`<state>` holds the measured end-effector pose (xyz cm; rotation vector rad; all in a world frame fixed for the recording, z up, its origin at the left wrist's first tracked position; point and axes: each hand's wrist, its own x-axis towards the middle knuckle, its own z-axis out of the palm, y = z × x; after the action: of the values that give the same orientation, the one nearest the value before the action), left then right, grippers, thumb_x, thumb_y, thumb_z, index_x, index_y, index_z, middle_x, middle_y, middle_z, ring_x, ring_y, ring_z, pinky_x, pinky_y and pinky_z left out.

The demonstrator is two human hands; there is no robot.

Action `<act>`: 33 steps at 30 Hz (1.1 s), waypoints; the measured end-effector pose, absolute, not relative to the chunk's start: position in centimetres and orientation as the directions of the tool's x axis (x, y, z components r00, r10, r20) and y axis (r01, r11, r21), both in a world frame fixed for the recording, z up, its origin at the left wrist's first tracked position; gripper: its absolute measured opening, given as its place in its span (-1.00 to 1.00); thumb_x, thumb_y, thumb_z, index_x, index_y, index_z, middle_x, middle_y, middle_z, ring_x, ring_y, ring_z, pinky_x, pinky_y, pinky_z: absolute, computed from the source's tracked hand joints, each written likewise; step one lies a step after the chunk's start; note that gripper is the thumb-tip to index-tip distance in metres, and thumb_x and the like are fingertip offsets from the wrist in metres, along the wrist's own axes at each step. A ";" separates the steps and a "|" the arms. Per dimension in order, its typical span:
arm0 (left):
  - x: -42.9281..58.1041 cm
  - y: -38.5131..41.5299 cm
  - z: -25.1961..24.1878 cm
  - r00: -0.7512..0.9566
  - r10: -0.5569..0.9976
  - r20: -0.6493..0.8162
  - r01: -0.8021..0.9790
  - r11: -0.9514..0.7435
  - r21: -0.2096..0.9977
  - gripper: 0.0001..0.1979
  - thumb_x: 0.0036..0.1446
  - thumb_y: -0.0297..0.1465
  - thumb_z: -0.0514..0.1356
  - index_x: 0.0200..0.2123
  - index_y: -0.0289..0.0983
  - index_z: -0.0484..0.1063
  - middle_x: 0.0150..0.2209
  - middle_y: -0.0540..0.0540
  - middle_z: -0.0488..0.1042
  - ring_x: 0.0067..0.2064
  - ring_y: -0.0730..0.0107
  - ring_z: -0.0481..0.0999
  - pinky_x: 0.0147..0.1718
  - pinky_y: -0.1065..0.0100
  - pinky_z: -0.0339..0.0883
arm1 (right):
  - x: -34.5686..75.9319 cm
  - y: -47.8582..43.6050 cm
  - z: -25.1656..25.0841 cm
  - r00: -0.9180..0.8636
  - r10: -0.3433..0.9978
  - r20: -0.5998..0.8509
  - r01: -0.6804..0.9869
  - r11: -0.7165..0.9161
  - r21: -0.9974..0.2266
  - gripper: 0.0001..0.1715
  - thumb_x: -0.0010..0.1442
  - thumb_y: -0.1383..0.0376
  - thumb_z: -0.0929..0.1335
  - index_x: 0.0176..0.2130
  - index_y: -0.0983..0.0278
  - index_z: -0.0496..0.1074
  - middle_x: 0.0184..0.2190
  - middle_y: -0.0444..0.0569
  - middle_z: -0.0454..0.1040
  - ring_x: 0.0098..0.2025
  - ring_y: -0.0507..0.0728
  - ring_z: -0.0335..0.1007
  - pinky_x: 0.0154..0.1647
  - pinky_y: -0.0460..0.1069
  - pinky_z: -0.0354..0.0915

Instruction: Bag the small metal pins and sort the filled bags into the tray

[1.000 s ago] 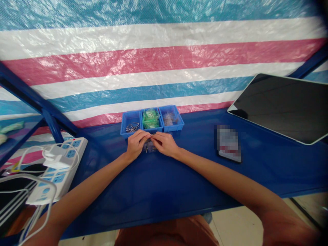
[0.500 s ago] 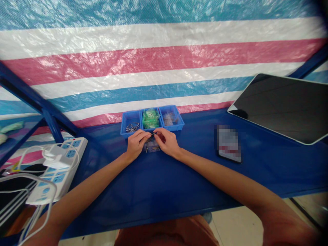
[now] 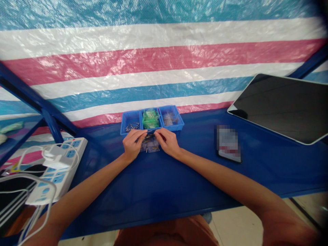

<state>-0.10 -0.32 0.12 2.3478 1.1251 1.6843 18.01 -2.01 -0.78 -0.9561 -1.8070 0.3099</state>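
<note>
My left hand [image 3: 132, 145] is closed in a pinch, thumb against fingers, just in front of the blue bins. Facing it a short gap away, my right hand [image 3: 168, 141] pinches in the same way. Something thin and dark shows between the two sets of fingertips, too small to name. Below the fingertips, small clear plastic bags [image 3: 153, 147] with little metal pieces lie on the blue table [image 3: 153, 184]. Behind the hands stand a left bin [image 3: 124, 120] with loose metal pins [image 3: 132, 126], a middle bin with green bags [image 3: 150, 119], and a right bin with clear bags [image 3: 170, 119].
A phone-like device [image 3: 229, 143], partly pixelated, lies to the right. Beyond it a dark-screened panel [image 3: 282, 106] leans at the back right. On the left are a white power strip [image 3: 65, 171] with cables and a blue frame post [image 3: 52, 124]. A striped sheet [image 3: 164, 61] hangs behind.
My left hand has shifted slightly left, so the gap between the two hands is wider. More of the small bags shows between them. My right hand has barely moved.
</note>
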 end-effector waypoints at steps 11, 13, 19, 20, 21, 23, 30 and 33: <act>-0.1 0.7 1.0 -0.002 0.648 0.761 0.699 -0.543 0.465 -0.79 0.22 -0.37 0.08 -0.13 -0.18 0.46 -0.07 -0.09 0.44 0.07 0.23 0.30 0.15 0.10 0.02 | 17.9 -1.6 -1.2 -0.240 0.727 0.643 0.554 0.646 -0.524 -0.79 0.28 0.31 0.21 -0.26 0.28 0.41 -0.38 -0.03 0.44 -0.35 0.06 0.35 -0.29 -0.06 0.26; -0.1 0.5 0.9 0.001 0.635 0.773 0.684 -0.565 0.463 -0.83 0.22 -0.37 0.08 -0.22 -0.20 0.48 -0.12 -0.09 0.45 0.05 0.24 0.33 0.13 0.11 0.06 | 17.9 -1.7 -1.3 -0.300 0.718 0.628 0.590 0.657 -0.470 -0.79 0.27 0.28 0.22 -0.26 0.28 0.42 -0.40 -0.04 0.42 -0.39 0.05 0.33 -0.33 -0.07 0.24; -0.2 0.3 0.9 0.006 0.615 0.789 0.677 -0.583 0.450 -0.83 0.21 -0.38 0.08 -0.32 -0.22 0.47 -0.19 -0.09 0.45 -0.03 0.25 0.38 0.05 0.15 0.15 | 17.7 -1.9 -1.4 -0.634 0.510 0.581 0.510 0.841 -0.180 -0.64 0.24 0.08 0.28 -0.17 0.29 0.46 -0.26 0.06 0.41 -0.22 0.14 0.28 -0.23 0.01 0.25; -0.2 0.2 0.9 0.007 0.617 0.787 0.678 -0.582 0.449 -0.83 0.22 -0.38 0.07 -0.31 -0.22 0.47 -0.19 -0.09 0.45 -0.03 0.25 0.38 0.05 0.16 0.15 | 17.6 -1.9 -1.3 -0.671 0.478 0.567 0.488 0.860 -0.148 -0.63 0.23 0.07 0.28 -0.16 0.28 0.47 -0.24 0.07 0.40 -0.20 0.16 0.26 -0.21 0.02 0.25; -0.2 0.2 0.9 0.008 0.617 0.787 0.680 -0.580 0.448 -0.82 0.22 -0.38 0.07 -0.31 -0.22 0.47 -0.19 -0.10 0.44 -0.02 0.25 0.37 0.04 0.16 0.15 | 17.6 -1.8 -1.3 -0.697 0.454 0.555 0.469 0.874 -0.125 -0.63 0.22 0.07 0.29 -0.16 0.28 0.47 -0.23 0.08 0.40 -0.18 0.17 0.25 -0.19 0.04 0.24; -0.2 0.2 0.8 0.015 0.616 0.788 0.685 -0.580 0.441 -0.81 0.23 -0.38 0.06 -0.31 -0.21 0.47 -0.21 -0.10 0.44 -0.01 0.24 0.37 0.04 0.15 0.15 | 17.5 -1.7 -1.3 -0.730 0.421 0.539 0.442 0.892 -0.098 -0.67 0.23 0.10 0.30 -0.19 0.27 0.49 -0.22 0.08 0.40 -0.15 0.18 0.22 -0.17 0.06 0.21; -0.2 0.2 0.4 0.044 0.627 0.777 0.686 -0.584 0.433 -0.80 0.24 -0.38 0.04 -0.32 -0.21 0.47 -0.23 -0.09 0.44 -0.02 0.25 0.37 0.03 0.16 0.14 | 17.4 -1.7 -1.4 -0.760 0.404 0.509 0.435 0.898 -0.065 -0.70 0.28 0.16 0.26 -0.27 0.26 0.51 -0.24 0.05 0.42 -0.15 0.16 0.21 -0.21 0.05 0.13; -0.1 0.2 0.4 0.058 0.640 0.766 0.684 -0.584 0.436 -0.80 0.24 -0.37 0.04 -0.32 -0.22 0.47 -0.24 -0.09 0.45 -0.04 0.25 0.38 0.02 0.16 0.14 | 17.3 -1.7 -1.4 -0.769 0.400 0.498 0.433 0.900 -0.054 -0.65 0.26 0.09 0.26 -0.22 0.28 0.49 -0.26 0.06 0.41 -0.15 0.17 0.22 -0.18 0.05 0.12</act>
<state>-0.13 0.24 0.40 2.3161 1.4505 1.6348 17.29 -1.66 -1.41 -0.6005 -2.5497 -0.0860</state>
